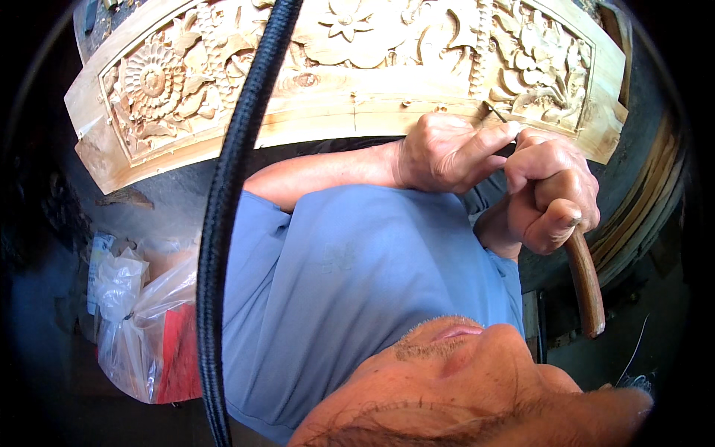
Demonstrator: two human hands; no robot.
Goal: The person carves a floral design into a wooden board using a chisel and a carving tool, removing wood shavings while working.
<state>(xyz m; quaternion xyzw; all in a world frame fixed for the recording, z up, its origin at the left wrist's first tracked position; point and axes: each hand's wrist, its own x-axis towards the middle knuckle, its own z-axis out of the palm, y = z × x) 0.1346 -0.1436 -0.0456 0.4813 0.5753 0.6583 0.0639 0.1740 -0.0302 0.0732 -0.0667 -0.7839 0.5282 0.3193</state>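
My right hand (553,190) is wrapped round the wooden handle of a carving chisel (586,287), whose rounded butt end sticks out below the fist. Close beside it, my left hand (450,153) has its fingers bent together at the chisel's shank, which they mostly hide. A short dark piece of the blade shows past the fingers, at the lower border of a pale carved wooden panel (313,112). Flowers, leaves and beaded strips stand in relief on this panel. The exact cutting edge is too small to make out.
Small wood chips (357,97) lie along the panel's plain border. A black braided cord (227,201) crosses the view from top to bottom. Clear plastic bags (130,320) and something red (179,354) are at the left. Curved wooden strips (633,201) are at the right.
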